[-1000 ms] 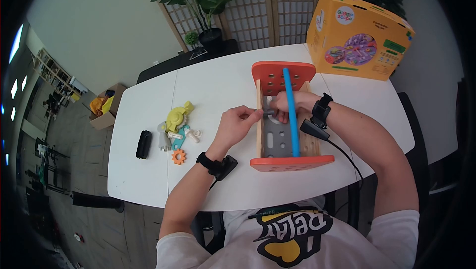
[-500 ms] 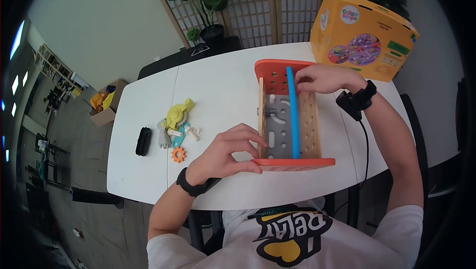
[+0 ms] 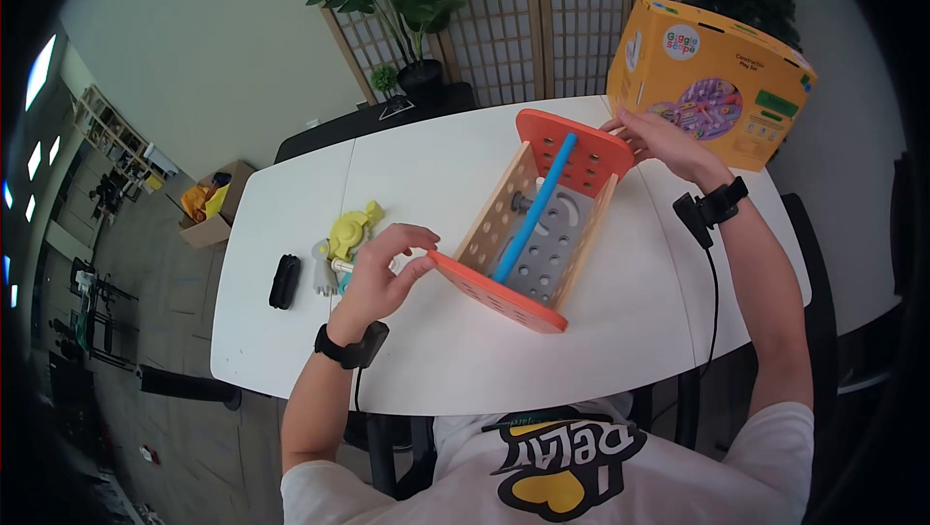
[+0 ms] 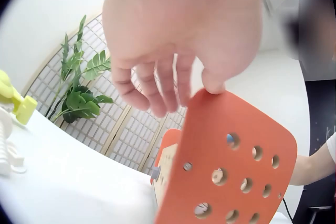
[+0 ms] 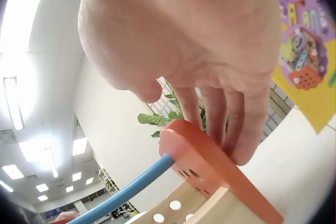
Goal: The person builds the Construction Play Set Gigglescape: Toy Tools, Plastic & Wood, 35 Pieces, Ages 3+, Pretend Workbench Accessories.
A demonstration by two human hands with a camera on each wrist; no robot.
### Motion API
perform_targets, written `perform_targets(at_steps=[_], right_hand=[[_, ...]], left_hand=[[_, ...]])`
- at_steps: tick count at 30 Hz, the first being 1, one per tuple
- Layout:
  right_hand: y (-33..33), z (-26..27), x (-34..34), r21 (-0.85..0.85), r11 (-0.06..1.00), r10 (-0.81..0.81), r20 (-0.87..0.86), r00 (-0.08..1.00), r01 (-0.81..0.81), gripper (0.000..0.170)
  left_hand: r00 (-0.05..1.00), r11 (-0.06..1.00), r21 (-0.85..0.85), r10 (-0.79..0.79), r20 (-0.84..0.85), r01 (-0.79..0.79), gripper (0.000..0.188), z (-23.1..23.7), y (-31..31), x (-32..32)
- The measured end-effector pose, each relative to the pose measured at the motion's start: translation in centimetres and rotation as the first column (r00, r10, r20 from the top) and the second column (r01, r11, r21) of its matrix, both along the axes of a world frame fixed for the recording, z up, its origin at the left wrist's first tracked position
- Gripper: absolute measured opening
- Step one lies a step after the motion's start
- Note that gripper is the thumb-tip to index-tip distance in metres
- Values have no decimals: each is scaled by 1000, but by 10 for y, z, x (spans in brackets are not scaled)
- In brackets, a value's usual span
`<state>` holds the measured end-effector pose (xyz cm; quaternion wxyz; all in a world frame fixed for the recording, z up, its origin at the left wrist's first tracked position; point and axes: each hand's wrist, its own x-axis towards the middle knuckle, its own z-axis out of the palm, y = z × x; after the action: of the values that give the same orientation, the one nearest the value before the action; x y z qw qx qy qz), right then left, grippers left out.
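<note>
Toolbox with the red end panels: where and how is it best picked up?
Probably mid-length on the blue bar, from above, gripped crosswise: it looks slim and round, joins both red end panels, and runs above the grey floor with space around it.

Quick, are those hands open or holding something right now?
Left hand: open, thumb touching a corner of the near red panel.
Right hand: open, fingers at the far red panel, not gripping it.

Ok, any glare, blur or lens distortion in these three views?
Head: dark corners, blue cylindrical rod looks straight; left wrist: smeared blur at upper right, red-orange panel with round holes clear enough; right wrist: white ceiling lights blown out at left, rod looks bowed.
</note>
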<state>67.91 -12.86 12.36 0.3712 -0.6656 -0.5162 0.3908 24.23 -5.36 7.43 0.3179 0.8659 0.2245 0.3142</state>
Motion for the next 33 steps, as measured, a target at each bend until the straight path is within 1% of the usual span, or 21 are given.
perform_targets(at_steps=[1, 2, 4, 5, 6, 8, 9, 12, 13, 15, 16, 18, 19, 21, 23, 24, 25, 26, 29, 30, 33], right_hand=[[1, -4, 0, -18, 1000, -14, 22, 1000, 14, 66], [2, -6, 1, -43, 999, -16, 3, 1000, 16, 66], [4, -10, 2, -97, 995, -18, -33, 999, 15, 68], [3, -13, -1, -102, 995, 0, -62, 998, -7, 73], [6, -19, -3, -152, 988, -14, -42, 999, 8, 74], [11, -24, -11, -247, 968, -41, 4, 999, 41, 76], [10, -24, -14, -272, 962, 39, 26, 999, -30, 78], [14, -39, -17, -179, 984, 31, 60, 998, -20, 86], [13, -30, -20, -205, 978, 51, 84, 995, -33, 85], [14, -29, -21, -194, 980, 53, 60, 997, -41, 85], [14, -30, -21, -191, 981, 56, 47, 997, -46, 85], [12, -33, -18, -202, 979, 21, -24, 999, -25, 83], [8, -30, -19, -205, 979, -2, -57, 998, -10, 83], [-1, -24, -25, -100, 993, -72, -148, 986, 57, 81], [-17, -1, -50, 2, 990, -140, -233, 962, 144, 81], [-19, 0, -50, 23, 986, -149, -307, 940, 163, 79], [-19, 0, -51, 44, 982, -154, -379, 912, 184, 77], [-20, 1, -51, 63, 977, -156, -449, 880, 206, 74], [-26, 6, -56, 149, 972, -97, -452, 887, 183, 67], [-27, 4, -55, 174, 973, -57, -465, 884, 154, 66], [-32, -4, -47, 236, 969, 58, -515, 855, 76, 70]], left_hand=[[996, 997, -2, 71, 48, -71, 23, -3, 3, 3], [984, 980, -103, 174, 23, -171, 28, -10, 8, 4], [929, 883, -294, 365, -56, -365, 38, -22, 13, 6], [909, 871, -273, 362, -205, -408, 64, -18, 16, 8], [919, 821, -415, 324, -225, -391, 70, -20, 17, 10], [940, 662, -667, 241, -241, -340, 84, -24, 17, 16], [922, 635, -672, 203, -330, -381, 98, -24, 16, 21], [942, 587, -737, 198, -271, -335, 101, -35, 18, 27], [947, 601, -732, 202, -251, -322, 102, -31, 16, 31], [953, 624, -721, 213, -214, -301, 103, -20, 12, 36], [957, 634, -718, 210, -198, -287, 101, -19, 13, 35], [966, 657, -709, 200, -160, -254, 96, -17, 18, 35], [969, 667, -707, 220, -116, -236, 90, -14, 20, 34], [967, 684, -702, 253, -27, -198, 79, -9, 22, 32], [958, 758, -641, 257, 128, -118, 68, -8, 24, 32], [946, 792, -605, 254, 202, -84, 64, -7, 26, 31], [938, 772, -634, 251, 241, -44, 61, -4, 31, 30], [923, 776, -631, 263, 280, -30, 60, -1, 33, 31], [870, 783, -622, 296, 394, 15, 57, 12, 30, 34], [868, 785, -619, 285, 407, 33, 56, 10, 31, 33], [867, 773, -628, 248, 432, 91, 52, 6, 31, 28]])
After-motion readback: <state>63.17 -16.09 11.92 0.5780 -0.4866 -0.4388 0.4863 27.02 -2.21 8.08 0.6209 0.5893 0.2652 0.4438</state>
